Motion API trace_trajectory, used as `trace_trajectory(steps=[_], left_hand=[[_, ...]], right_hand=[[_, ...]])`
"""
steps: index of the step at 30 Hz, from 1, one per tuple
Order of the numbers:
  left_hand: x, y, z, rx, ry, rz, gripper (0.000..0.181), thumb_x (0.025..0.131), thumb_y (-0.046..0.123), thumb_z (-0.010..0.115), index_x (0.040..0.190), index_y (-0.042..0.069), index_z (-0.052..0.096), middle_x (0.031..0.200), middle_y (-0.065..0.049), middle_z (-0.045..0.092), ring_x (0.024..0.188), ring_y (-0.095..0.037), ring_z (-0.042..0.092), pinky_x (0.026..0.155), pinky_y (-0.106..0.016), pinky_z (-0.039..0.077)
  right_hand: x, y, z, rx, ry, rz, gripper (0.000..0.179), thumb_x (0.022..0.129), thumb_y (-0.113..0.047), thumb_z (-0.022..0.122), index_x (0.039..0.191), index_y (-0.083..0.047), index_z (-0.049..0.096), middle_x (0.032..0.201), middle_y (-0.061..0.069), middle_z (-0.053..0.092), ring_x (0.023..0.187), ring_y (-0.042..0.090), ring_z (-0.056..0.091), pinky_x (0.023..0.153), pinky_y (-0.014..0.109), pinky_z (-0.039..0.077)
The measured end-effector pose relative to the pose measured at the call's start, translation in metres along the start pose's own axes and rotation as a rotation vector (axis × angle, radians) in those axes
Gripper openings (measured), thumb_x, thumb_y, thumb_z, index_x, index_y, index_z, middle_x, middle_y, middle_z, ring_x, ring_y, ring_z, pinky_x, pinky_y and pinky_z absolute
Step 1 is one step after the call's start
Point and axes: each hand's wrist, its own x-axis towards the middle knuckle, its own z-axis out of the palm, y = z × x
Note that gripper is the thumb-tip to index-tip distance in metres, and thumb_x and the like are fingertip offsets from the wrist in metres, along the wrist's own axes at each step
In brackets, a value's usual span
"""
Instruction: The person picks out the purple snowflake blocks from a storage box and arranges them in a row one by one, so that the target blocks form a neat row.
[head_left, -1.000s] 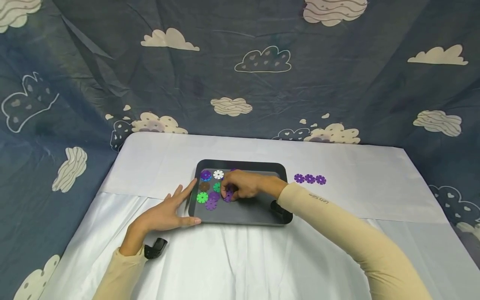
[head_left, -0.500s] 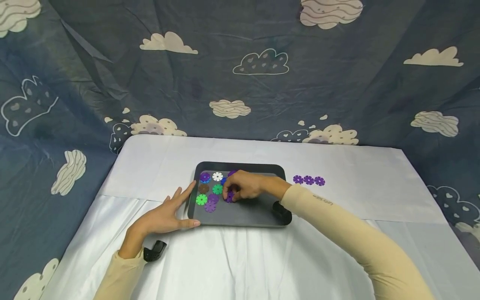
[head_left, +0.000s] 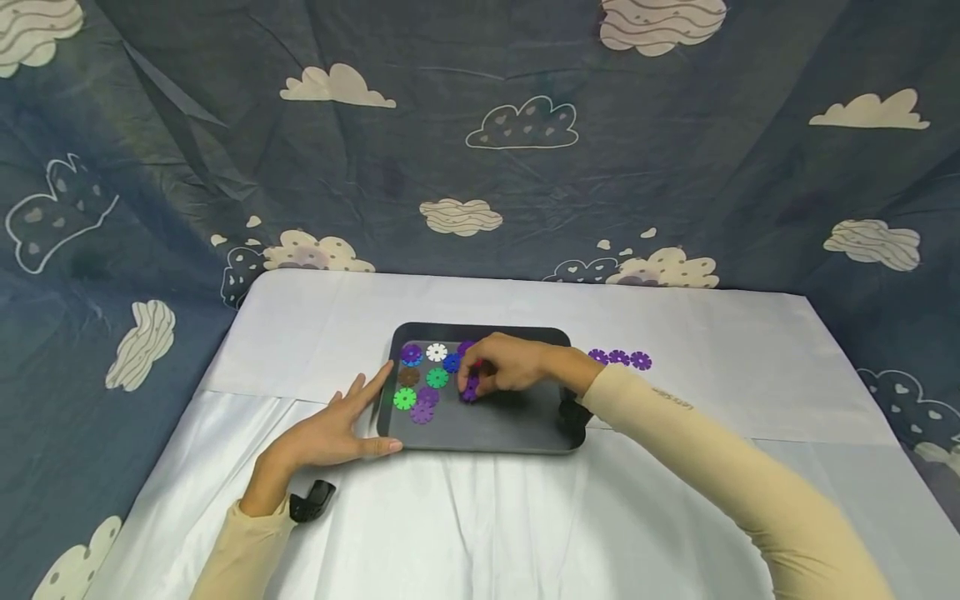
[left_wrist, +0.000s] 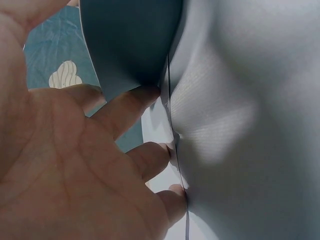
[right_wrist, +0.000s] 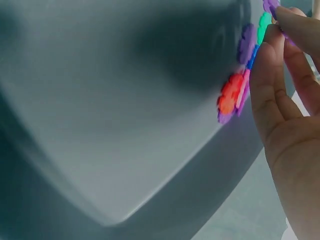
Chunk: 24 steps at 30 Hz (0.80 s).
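Observation:
In the head view my right hand (head_left: 504,363) is over the dark baking tray (head_left: 517,429), with thumb and fingertips pinching a purple notched interlocking disc (head_left: 470,389). Several other discs lie in the tray's left half: a white disc (head_left: 437,352), a brown disc (head_left: 408,377), a light green disc (head_left: 404,398), a darker green disc (head_left: 437,378) and a blue disc (head_left: 452,362). A red disc (right_wrist: 230,93) shows past the fingers in the right wrist view. My left hand (head_left: 330,432) has its fingers spread against the tray's left edge, thumb at the near left corner.
Right of the tray, three purple discs (head_left: 618,357) form a row on the white tablecloth (head_left: 720,392). Black wrist cameras sit on both wrists, the left camera (head_left: 312,501) just above the cloth. A dark cloud-patterned curtain (head_left: 525,200) hangs behind the table.
My right hand has shifted right and slightly away from me, with the purple disc in its fingers. More of the blue disc has come into view. The left hand stays put.

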Motion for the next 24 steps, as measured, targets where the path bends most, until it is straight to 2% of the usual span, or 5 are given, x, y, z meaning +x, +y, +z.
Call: trace_trajectory(steps=[12, 16, 20, 24], left_hand=[[0.000, 0.000, -0.002, -0.007, -0.004, 0.001, 0.112, 0.081, 0.055, 0.078, 0.162, 0.034, 0.004, 0.165, -0.028, 0.002, 0.150, -0.054, -0.004, 0.115, -0.074, 0.003], [0.000, 0.000, -0.001, -0.011, -0.006, -0.002, 0.112, 0.081, 0.055, 0.079, 0.162, 0.034, 0.004, 0.166, -0.025, 0.003, 0.152, -0.050, -0.005, 0.117, -0.072, 0.000], [0.001, -0.001, -0.001, -0.006, -0.006, 0.004, 0.112, 0.081, 0.055, 0.078, 0.162, 0.035, 0.004, 0.166, -0.025, 0.003, 0.151, -0.051, -0.005, 0.117, -0.072, 0.001], [0.001, 0.000, -0.001, -0.004, -0.004, 0.008, 0.112, 0.081, 0.055, 0.078, 0.162, 0.035, 0.003, 0.166, -0.027, 0.002, 0.150, -0.053, -0.004, 0.116, -0.074, 0.002]], right_hand=[[-0.020, 0.008, -0.019, 0.107, 0.061, 0.013, 0.019, 0.088, 0.002, 0.072, 0.104, -0.009, 0.075, 0.111, 0.002, 0.072, 0.086, 0.010, 0.069, 0.080, 0.025, 0.057], [-0.029, 0.014, -0.024, 0.131, 0.086, 0.013, 0.018, 0.090, 0.000, 0.071, 0.105, -0.008, 0.075, 0.109, 0.001, 0.072, 0.087, 0.011, 0.070, 0.083, 0.028, 0.058], [-0.044, 0.022, -0.029, 0.148, 0.120, 0.036, 0.018, 0.092, -0.002, 0.070, 0.107, -0.010, 0.074, 0.106, 0.000, 0.072, 0.088, 0.019, 0.070, 0.083, 0.029, 0.057], [-0.061, 0.028, -0.035, 0.178, 0.160, 0.078, 0.017, 0.094, -0.004, 0.069, 0.109, -0.011, 0.074, 0.106, 0.001, 0.071, 0.090, 0.032, 0.068, 0.076, 0.030, 0.056]])
